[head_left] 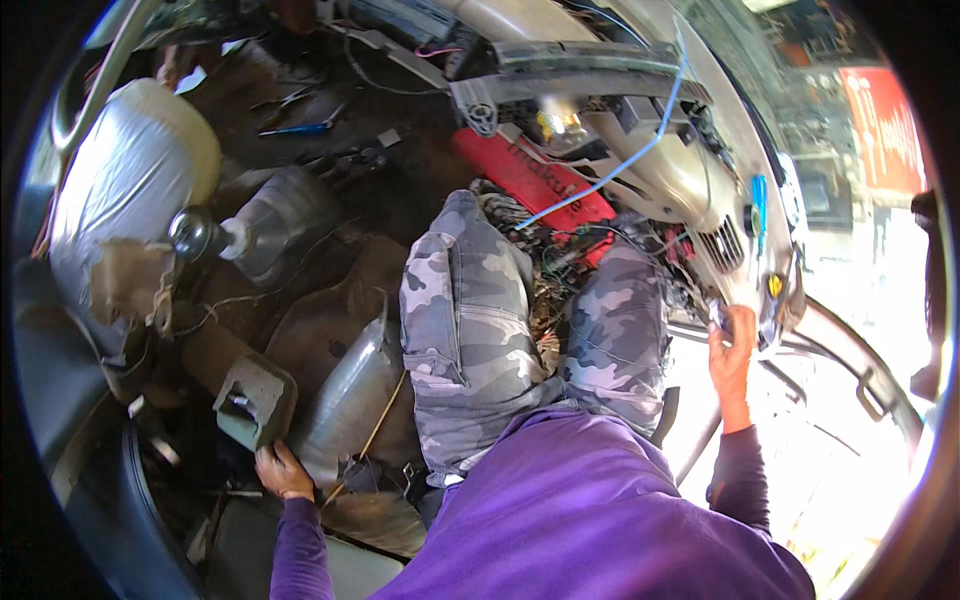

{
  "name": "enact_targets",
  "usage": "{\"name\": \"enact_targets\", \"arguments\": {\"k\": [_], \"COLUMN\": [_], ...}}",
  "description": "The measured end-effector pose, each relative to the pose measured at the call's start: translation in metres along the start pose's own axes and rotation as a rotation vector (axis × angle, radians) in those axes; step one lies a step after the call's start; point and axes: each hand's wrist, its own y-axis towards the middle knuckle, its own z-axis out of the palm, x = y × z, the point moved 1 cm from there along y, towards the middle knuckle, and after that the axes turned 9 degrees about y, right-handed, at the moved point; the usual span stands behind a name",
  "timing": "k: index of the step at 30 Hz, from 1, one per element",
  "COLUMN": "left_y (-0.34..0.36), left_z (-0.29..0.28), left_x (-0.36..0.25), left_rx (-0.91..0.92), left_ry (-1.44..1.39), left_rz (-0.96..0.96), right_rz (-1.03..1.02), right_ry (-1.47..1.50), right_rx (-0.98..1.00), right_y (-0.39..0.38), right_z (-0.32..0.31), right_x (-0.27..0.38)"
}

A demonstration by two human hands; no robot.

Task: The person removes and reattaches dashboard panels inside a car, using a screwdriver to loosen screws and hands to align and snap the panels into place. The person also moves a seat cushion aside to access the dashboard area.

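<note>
My left hand (283,472) is low on the left, fingers curled at the lower edge of a grey-green plastic trim piece (270,395). My right hand (732,342) is on the right, fingers closed at the lower end of a beige dashboard panel (690,190); what exactly they grip is too small to make out. My camouflage-clad legs (465,330) rest between the hands. Beyond them lie a red padded item (500,165), tangled wires and a blue cable (630,160). A gear lever (195,235) with a clear boot stands above the trim piece. A thin yellow rod (375,430) lies beside my left leg.
A plastic-covered seat (130,190) is at upper left. Pliers and a blue-handled tool (295,130) lie on the dark car floor (350,190). A blue screwdriver (759,210) is upright at the right. The bright door opening with a curved frame (870,380) is to my right.
</note>
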Motion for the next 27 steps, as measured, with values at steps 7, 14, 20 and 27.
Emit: {"name": "enact_targets", "arguments": {"k": [7,14,20,27], "left_y": [0.000,0.003,0.002,0.005], "left_z": [0.006,0.004,0.004,0.012], "left_x": [-0.003,0.005,0.008,0.023], "left_rx": [-0.043,-0.004,0.016,0.092], "left_ry": [-0.045,-0.053,-0.067,0.039], "left_rz": [0.028,0.031,0.024,0.019], "right_rz": [0.120,-0.346,0.309,0.352], "right_ry": [0.204,-0.288,0.039,0.205], "right_rx": [0.053,0.641,0.123,-0.148], "right_y": [0.010,0.005,0.061,0.064], "right_z": [0.007,0.085,0.072,0.141], "right_x": [0.037,0.109,0.006,-0.072]}}
